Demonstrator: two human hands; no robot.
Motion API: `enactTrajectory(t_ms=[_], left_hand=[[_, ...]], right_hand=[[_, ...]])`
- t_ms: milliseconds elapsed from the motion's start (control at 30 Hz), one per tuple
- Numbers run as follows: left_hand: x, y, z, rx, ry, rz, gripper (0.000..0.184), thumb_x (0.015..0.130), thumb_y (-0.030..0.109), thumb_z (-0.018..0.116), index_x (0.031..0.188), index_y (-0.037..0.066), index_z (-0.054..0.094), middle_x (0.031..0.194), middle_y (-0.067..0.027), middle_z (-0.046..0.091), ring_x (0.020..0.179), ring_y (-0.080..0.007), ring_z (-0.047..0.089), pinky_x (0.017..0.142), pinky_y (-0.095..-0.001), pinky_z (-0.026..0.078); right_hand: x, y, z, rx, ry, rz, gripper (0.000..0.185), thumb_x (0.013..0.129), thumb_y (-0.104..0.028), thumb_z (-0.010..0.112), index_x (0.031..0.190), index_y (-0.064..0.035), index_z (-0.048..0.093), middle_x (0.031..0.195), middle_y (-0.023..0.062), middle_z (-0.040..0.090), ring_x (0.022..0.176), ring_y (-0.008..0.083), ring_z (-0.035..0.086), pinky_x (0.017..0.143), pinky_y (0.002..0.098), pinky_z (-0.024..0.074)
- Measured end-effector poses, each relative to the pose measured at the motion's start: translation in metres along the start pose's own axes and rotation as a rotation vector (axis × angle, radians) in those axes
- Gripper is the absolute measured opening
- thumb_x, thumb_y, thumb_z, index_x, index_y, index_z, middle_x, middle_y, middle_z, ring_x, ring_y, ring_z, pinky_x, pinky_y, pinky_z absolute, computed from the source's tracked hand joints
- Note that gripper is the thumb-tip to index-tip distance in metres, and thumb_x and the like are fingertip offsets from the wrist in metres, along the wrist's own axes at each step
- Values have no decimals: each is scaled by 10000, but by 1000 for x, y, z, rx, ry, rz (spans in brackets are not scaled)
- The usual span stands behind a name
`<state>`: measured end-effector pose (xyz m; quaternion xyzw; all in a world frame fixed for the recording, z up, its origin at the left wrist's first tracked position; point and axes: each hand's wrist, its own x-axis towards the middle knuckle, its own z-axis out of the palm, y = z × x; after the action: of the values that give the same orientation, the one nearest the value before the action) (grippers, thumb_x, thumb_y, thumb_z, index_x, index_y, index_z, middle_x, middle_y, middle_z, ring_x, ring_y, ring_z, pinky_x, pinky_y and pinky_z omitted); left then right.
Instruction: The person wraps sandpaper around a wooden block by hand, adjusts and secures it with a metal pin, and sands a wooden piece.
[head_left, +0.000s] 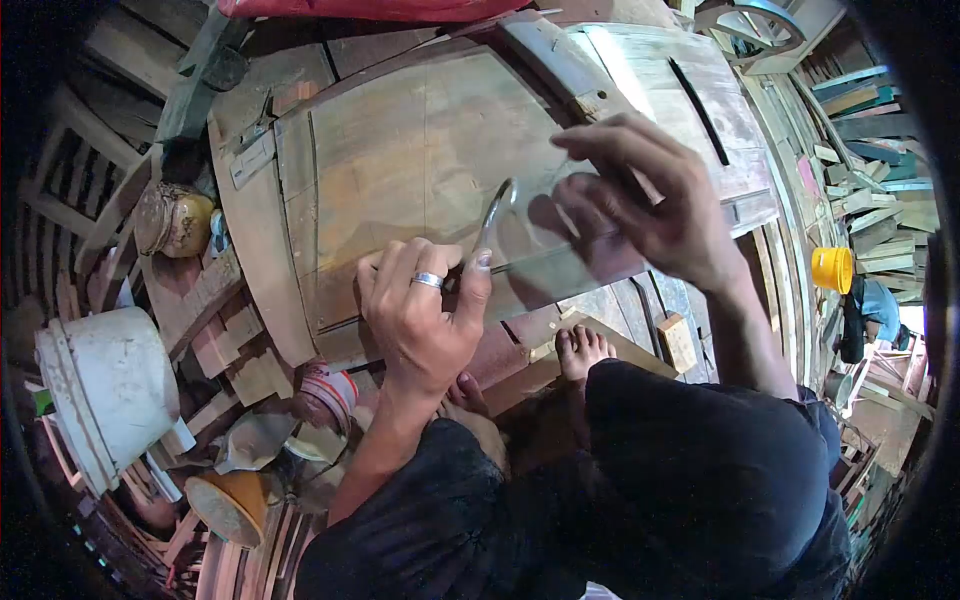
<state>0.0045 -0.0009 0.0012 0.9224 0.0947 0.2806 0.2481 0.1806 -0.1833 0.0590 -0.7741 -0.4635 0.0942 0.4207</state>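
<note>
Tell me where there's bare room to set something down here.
The widest bare patch is on the wooden panel, beyond your left hand and left of your right hand. Between the hands it's tighter, with the curved metal piece there. Left of the panel is crowded: jar, white bucket, wood pieces.

a passage is left over the broad, flat, brown wooden panel, beyond the bare left hand. toward its middle, the way is narrowed by the thin, curved, silver metal rod held in that hand and by the bare right hand, apart to the right. the panel's far right is blocked by a long, grey wooden bar; beyond its left edge, room is taken up by a round, white plastic bucket and a squat, yellowish jar.
</note>
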Motion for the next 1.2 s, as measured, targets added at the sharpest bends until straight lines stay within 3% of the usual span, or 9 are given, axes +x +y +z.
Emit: enactTrajectory(t_ms=[133,467,600,700,900,933,1000,1067,1200], left_hand=[[0,-1,1,8,3,1,233,943,266,705,816,95,610,752,-53,582,734,-278,577,734,-416,379],[-4,-4,0,-49,10,28,217,976,233,655,825,81,621,757,-69,583,742,-282,570,747,-422,385],[-4,-5,-1,-86,25,39,219,973,244,665,832,80,631,766,-64,598,745,-275,576,750,-413,385],[1,0,-1,-96,22,41,220,953,269,696,834,91,643,775,-51,613,748,-263,585,753,-405,386],[2,4,-5,-82,-65,2,137,899,198,742,898,74,683,789,-68,652,775,-284,597,785,-404,419],[1,1,-2,-86,-36,15,175,910,265,739,933,97,695,822,-48,656,787,-264,603,781,-398,411],[1,0,0,-87,-2,31,219,920,333,736,967,121,708,854,-28,661,800,-243,610,778,-392,404],[0,0,-1,-86,-13,20,414,903,469,733,1121,118,703,1050,-71,678,934,-264,626,855,-409,417],[2,5,-7,41,-58,64,616,858,603,722,1262,141,669,1241,-111,627,1069,-300,604,938,-443,409]], right_hand=[[-3,-5,13,-79,-139,24,355,918,-79,727,1269,-43,686,1056,135,686,934,278,705,802,375,565],[5,-5,46,-95,-61,-41,272,940,-90,711,1192,9,692,985,155,672,834,306,709,724,384,556],[5,-5,40,90,-14,32,172,966,-85,701,1095,28,687,909,92,687,763,171,693,666,325,551],[6,-6,19,442,37,333,178,1027,-154,670,1090,11,696,828,27,705,640,91,616,603,252,510],[-3,31,-16,-85,288,282,290,1077,-272,583,1059,-2,687,861,48,702,828,91,640,774,258,501],[-7,29,-9,-82,272,378,291,1073,-267,583,1064,7,680,860,46,688,881,125,648,825,288,502],[-11,28,4,-120,272,172,298,1080,-265,571,1074,15,673,875,44,678,882,133,630,839,304,496],[-11,-2,5,79,150,437,320,1103,-267,529,1055,18,664,935,58,673,892,122,608,855,303,489],[-9,-1,8,273,-33,326,372,1122,-313,479,1053,25,618,950,84,671,837,133,639,804,298,523]])
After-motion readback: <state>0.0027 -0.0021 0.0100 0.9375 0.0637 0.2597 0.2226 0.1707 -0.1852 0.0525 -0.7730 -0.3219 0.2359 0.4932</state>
